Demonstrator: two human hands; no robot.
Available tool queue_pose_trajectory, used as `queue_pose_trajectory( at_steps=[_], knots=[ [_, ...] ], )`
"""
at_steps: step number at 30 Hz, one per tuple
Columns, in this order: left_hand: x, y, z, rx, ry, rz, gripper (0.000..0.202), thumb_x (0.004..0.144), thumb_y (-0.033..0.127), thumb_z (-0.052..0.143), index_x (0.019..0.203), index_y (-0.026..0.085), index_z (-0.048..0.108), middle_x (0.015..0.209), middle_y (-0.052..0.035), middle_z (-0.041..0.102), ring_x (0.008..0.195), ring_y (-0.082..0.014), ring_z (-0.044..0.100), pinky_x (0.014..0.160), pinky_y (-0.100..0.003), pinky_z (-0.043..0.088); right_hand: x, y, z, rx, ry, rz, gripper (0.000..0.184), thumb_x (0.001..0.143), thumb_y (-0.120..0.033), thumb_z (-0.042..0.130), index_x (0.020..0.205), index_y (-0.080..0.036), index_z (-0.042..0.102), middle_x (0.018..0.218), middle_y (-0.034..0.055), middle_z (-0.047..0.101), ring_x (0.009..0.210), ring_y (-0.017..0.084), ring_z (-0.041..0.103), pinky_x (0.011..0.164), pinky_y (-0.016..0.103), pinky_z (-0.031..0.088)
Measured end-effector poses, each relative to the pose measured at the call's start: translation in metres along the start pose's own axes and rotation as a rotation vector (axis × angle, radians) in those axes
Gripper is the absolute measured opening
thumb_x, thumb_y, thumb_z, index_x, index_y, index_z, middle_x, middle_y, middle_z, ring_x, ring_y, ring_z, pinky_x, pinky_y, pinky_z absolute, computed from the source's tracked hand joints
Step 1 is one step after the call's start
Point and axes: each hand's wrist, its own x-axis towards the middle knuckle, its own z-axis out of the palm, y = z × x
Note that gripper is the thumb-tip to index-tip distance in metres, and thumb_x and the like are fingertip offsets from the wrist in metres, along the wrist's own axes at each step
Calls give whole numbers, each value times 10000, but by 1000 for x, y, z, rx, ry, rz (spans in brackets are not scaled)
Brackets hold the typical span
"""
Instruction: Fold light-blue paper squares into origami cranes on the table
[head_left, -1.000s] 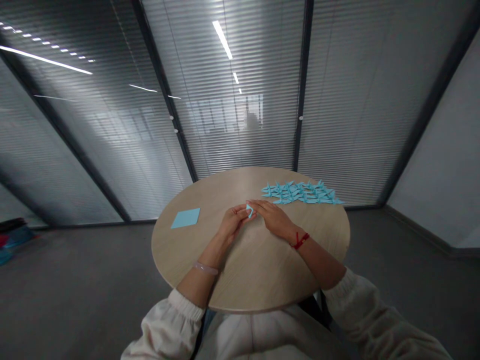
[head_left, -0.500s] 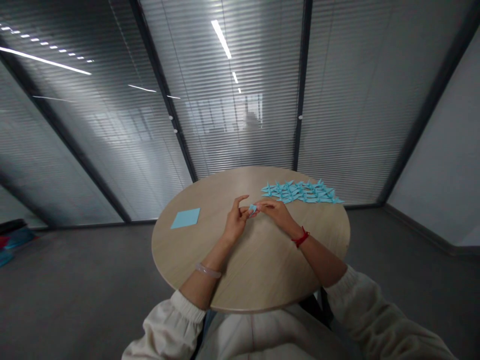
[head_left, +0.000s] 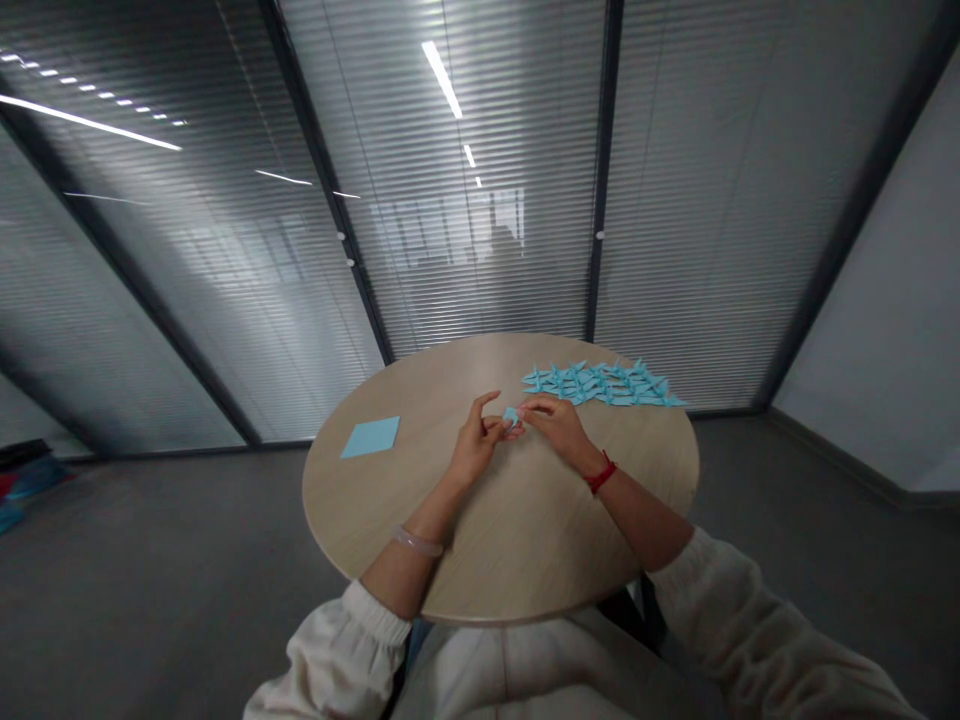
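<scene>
Between my hands, above the middle of the round table, is a small folded piece of light-blue paper (head_left: 511, 414). My left hand (head_left: 475, 436) pinches it between thumb and fingers, its index finger raised and curved. From the other side my right hand (head_left: 553, 424) grips the paper's right edge with its fingertips. The fingers partly cover the folds, so its exact shape is hard to make out. Just beyond my right hand lie several light-blue folded paper cranes (head_left: 600, 383), packed close together in rows.
A flat stack or sheet of light-blue square paper (head_left: 371, 437) lies on the left of the round wooden table (head_left: 525, 560). Behind the table stands a glass partition with blinds (head_left: 480, 290). Red and blue items (head_left: 30, 475) sit on the floor at far left.
The folded paper has shifted slightly right and turned between my fingers. My right hand's fingers have bent a little more; both forearms stay nearly in place.
</scene>
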Motion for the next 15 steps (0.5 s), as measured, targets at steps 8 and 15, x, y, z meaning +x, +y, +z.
queue_pose_trajectory(
  at_steps=[8, 15],
  knots=[
    [0, 1, -2, 85, 33, 6, 632, 740, 356, 721, 1254, 198, 388, 760, -11, 725, 677, -157, 703, 713, -271, 533, -1, -2, 4, 137, -128, 143, 309, 797, -457, 633, 911, -180, 708, 848, 48, 718, 774, 176, 664, 756, 315, 523],
    [-1, -6, -3, 172, -22, -15, 597, 762, 366, 700, 1260, 203, 414, 777, -36, 741, 690, -167, 710, 709, -274, 529, -1, 7, 5, 57, -78, 116, 331, 757, -501, 660, 768, -173, 701, 717, 31, 691, 660, 155, 619, 656, 279, 494]
  ],
)
